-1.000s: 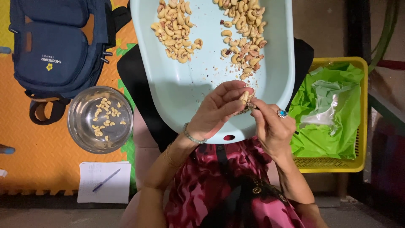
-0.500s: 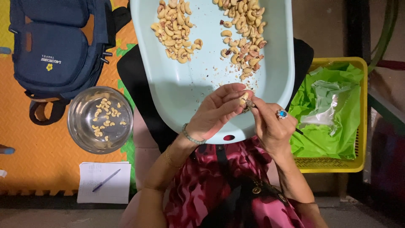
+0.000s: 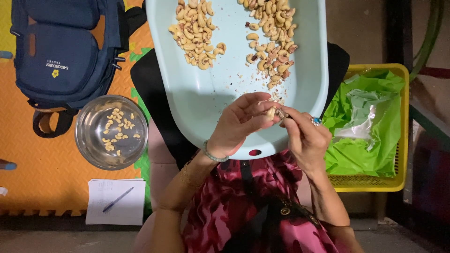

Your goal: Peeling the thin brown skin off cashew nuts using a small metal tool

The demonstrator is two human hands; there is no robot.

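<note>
A pale blue tray [image 3: 206, 100] rests on my lap with two heaps of cashew nuts [image 3: 196, 33] at its far end and loose skin flakes between them. Over the tray's near edge my left hand [image 3: 239, 124] pinches a single cashew nut [image 3: 270, 112] between thumb and fingers. My right hand [image 3: 304, 138], wearing a blue-stoned ring, presses a thin dark tool against that nut. The tool's tip is hidden by my fingers.
A steel bowl [image 3: 111, 132] with several peeled cashews sits on the orange mat at left. A dark blue backpack [image 3: 63, 49] lies beyond it. A notepad with a pen [image 3: 116, 201] lies near my knee. A yellow basket [image 3: 372, 126] lined with green plastic stands at right.
My right hand has twisted slightly and shifted up against the nut; the dark tool handle that showed beside it half a second ago is now hidden. The left hand barely moved.
</note>
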